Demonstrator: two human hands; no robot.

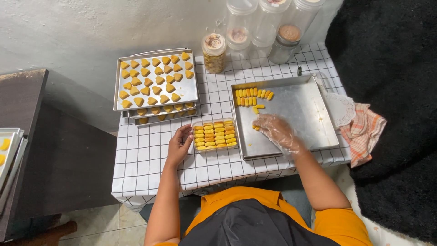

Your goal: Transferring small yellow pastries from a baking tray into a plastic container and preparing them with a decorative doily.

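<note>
- An orange short-sleeved shirt covers the person's shoulders, seen at six o'clock from above.
- A black apron or cloth lies over the front, between the arms.
- The right hand (276, 130) wears a thin, clear plastic glove, crinkled at the wrist.
- The left hand (179, 146) is bare.

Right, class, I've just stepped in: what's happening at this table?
A person sits at a checked tablecloth. Their bare left hand steadies a clear plastic box filled with rows of small yellow cookies. Their right hand, in a thin clear glove, picks at cookies on a nearly bare metal tray, where a short double row remains. Stacked trays of heart-shaped cookies and jars sit behind.
</note>
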